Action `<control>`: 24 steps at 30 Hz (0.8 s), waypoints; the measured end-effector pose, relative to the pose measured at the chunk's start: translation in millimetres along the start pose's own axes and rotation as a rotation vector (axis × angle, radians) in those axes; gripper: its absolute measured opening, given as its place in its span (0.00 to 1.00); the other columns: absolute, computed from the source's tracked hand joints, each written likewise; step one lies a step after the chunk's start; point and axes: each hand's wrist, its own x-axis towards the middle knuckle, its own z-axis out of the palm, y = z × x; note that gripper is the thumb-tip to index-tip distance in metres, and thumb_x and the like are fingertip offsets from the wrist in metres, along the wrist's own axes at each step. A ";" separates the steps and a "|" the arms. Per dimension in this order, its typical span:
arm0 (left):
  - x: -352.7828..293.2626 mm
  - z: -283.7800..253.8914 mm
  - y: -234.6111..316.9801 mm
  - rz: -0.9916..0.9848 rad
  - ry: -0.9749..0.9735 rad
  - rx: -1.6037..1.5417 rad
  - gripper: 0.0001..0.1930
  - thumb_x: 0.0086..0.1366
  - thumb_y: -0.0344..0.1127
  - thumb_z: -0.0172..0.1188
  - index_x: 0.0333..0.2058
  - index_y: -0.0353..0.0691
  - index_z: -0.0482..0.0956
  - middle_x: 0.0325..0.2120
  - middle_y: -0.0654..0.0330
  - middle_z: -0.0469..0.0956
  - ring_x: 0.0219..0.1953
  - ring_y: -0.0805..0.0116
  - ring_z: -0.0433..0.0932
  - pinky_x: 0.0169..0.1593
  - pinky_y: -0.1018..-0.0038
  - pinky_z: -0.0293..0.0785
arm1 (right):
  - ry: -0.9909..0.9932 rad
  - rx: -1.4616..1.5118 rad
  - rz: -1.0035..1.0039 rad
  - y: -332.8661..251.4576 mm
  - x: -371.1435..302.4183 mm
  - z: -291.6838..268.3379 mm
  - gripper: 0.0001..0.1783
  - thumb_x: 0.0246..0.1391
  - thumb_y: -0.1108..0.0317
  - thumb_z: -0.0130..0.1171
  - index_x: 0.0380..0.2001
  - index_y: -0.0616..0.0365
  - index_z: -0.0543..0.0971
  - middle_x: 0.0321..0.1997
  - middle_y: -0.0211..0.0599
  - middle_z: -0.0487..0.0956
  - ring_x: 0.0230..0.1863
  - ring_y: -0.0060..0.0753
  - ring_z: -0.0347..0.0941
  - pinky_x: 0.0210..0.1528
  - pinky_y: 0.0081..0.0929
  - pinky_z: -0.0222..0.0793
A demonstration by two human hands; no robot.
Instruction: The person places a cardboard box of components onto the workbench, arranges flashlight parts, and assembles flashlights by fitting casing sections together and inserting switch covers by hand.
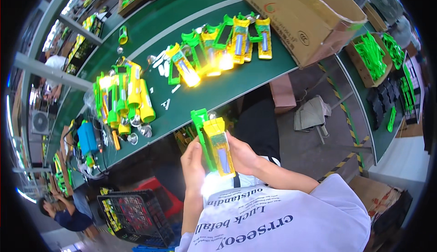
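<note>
In front of my chest, my left hand [193, 162] is closed on a green plastic frame [203, 138]. My right hand [245, 155] grips the side of a yellow lamp housing [215, 127], which lies right beside the frame. Inside the housing show a green circuit board [219, 140] and a grey-violet battery cell [222, 156]. Bright light glares by its lower end and washes out detail there. Beyond my hands, on the green bench [200, 98], stands a row of similar yellow housings [240, 42] and green frames [196, 47], some glowing.
At the bench's left lie assembled yellow-green lamps [133, 86] with clear reflectors [145, 130] and a blue tool or device [87, 138]. A large cardboard box [300, 20] stands at the far right end. Below left is a black crate [136, 218]; another person [73, 215] sits beyond it.
</note>
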 end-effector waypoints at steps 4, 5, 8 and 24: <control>-12.8 5.2 -17.1 0.091 0.048 0.176 0.23 0.74 0.38 0.46 0.62 0.28 0.64 0.54 0.54 0.73 0.51 0.69 0.75 0.56 0.76 0.68 | 0.082 -0.028 0.038 5.6 -3.2 8.6 0.28 0.70 0.44 0.29 0.63 0.46 0.64 0.58 0.32 0.71 0.59 0.33 0.68 0.62 0.38 0.63; -14.5 5.7 -18.4 0.099 0.025 0.124 0.23 0.73 0.36 0.48 0.62 0.29 0.63 0.53 0.55 0.74 0.51 0.71 0.75 0.56 0.76 0.68 | 0.103 -0.036 0.034 7.6 -3.0 5.4 0.29 0.70 0.44 0.29 0.63 0.47 0.64 0.59 0.33 0.70 0.60 0.35 0.67 0.63 0.40 0.62; -13.5 1.8 -17.7 0.047 0.039 0.236 0.23 0.72 0.33 0.50 0.62 0.31 0.64 0.48 0.55 0.76 0.49 0.72 0.76 0.54 0.76 0.69 | 0.096 -0.037 0.057 8.9 -1.8 2.6 0.29 0.70 0.44 0.26 0.62 0.47 0.65 0.60 0.34 0.69 0.60 0.34 0.66 0.64 0.38 0.60; -19.1 -5.3 14.5 0.213 0.213 0.364 0.19 0.62 0.27 0.61 0.52 0.30 0.73 0.36 0.55 0.82 0.31 0.75 0.81 0.34 0.79 0.77 | 0.108 -0.047 -0.188 10.0 19.2 28.5 0.27 0.70 0.46 0.33 0.56 0.57 0.66 0.51 0.43 0.74 0.54 0.38 0.71 0.57 0.39 0.69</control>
